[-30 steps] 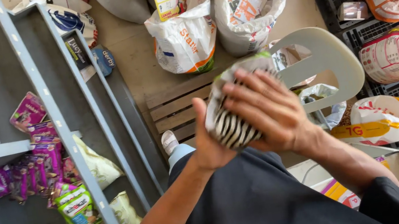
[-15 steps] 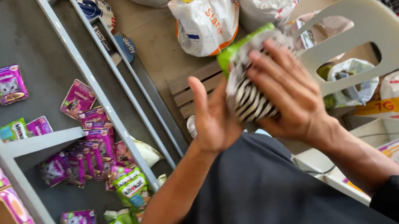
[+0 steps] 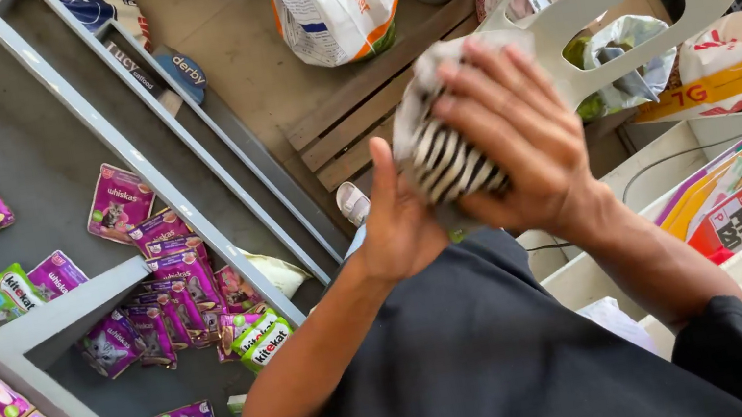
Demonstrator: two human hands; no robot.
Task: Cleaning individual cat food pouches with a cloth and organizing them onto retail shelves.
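Both hands press a striped pouch (image 3: pixel 443 162) between them in mid-air above a wooden pallet (image 3: pixel 348 128), the right hand (image 3: pixel 519 140) with fingers spread over it and the left hand (image 3: pixel 398 219) flat against its side.

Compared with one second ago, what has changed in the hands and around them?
Both hands, left hand and right hand, stay clasped on the black-and-white striped soft packet. The view drifted rightwards, so more of the grey metal shelf with purple pouches shows.
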